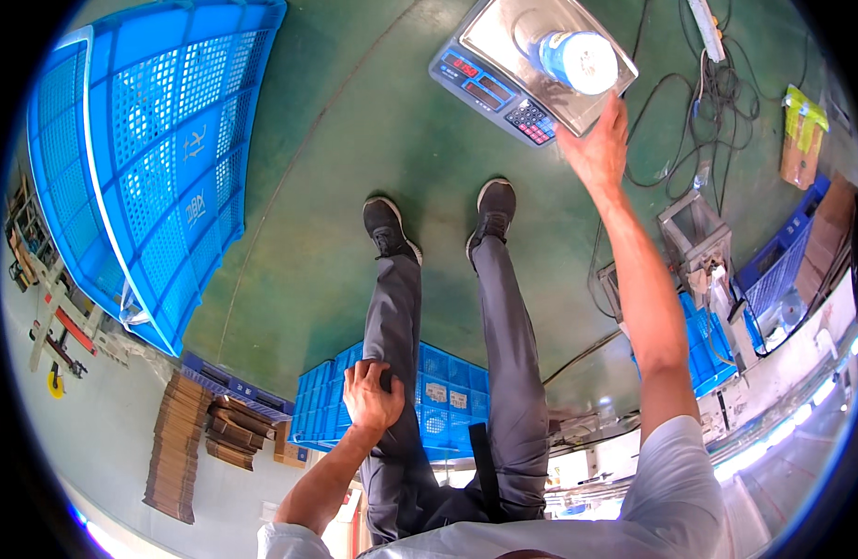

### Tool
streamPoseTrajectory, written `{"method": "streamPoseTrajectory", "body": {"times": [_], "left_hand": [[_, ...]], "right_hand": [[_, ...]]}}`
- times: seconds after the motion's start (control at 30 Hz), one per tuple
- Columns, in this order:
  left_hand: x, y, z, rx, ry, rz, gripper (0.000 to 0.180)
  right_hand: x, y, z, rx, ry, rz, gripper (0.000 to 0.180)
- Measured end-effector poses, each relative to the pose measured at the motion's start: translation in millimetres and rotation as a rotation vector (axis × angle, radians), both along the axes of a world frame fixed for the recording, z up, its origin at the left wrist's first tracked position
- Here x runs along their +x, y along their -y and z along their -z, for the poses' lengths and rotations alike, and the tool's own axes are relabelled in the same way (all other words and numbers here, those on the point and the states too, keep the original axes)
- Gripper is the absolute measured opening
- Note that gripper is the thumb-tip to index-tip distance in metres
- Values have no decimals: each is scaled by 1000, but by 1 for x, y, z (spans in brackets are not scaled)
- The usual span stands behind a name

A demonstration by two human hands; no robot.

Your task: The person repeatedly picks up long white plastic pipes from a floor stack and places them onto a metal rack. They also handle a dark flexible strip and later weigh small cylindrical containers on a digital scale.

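My right hand (pixel 597 147) reaches far forward to the near right edge of a digital scale (pixel 489 88). Its fingers are stretched out along the rim of the metal pan, just below a round blue-and-white tub (pixel 578 62), and part of them is hard to see. The tub lies on its side on the pan with its white end facing right. Lit red digits show on the scale's blue panel. My left hand (pixel 374 397) lies on my left knee, fingers spread loosely over the grey trousers, holding nothing.
A large blue mesh crate (pixel 182 140) stands at the left. Another blue crate (pixel 447 396) is beneath my legs. Tangled black cables (pixel 718 116) cover the floor at right, near a metal frame (pixel 697 228). Flattened cardboard (pixel 175 447) is stacked at lower left.
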State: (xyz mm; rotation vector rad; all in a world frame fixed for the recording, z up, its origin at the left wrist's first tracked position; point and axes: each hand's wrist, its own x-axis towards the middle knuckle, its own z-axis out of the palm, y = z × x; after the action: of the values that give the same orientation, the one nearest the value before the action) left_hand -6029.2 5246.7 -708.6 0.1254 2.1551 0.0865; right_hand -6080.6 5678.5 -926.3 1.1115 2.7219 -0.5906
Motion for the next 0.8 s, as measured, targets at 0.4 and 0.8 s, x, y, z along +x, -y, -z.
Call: {"method": "streamPoseTrajectory", "body": {"times": [0.4, 0.8], "left_hand": [[1, 2, 0, -14, -3, 1, 22], [-1, 3, -1, 4, -14, 11, 22]], "right_hand": [[-88, -33, 13, 43, 155, 121, 110], [-47, 0, -12, -17, 86, 164, 101]]}}
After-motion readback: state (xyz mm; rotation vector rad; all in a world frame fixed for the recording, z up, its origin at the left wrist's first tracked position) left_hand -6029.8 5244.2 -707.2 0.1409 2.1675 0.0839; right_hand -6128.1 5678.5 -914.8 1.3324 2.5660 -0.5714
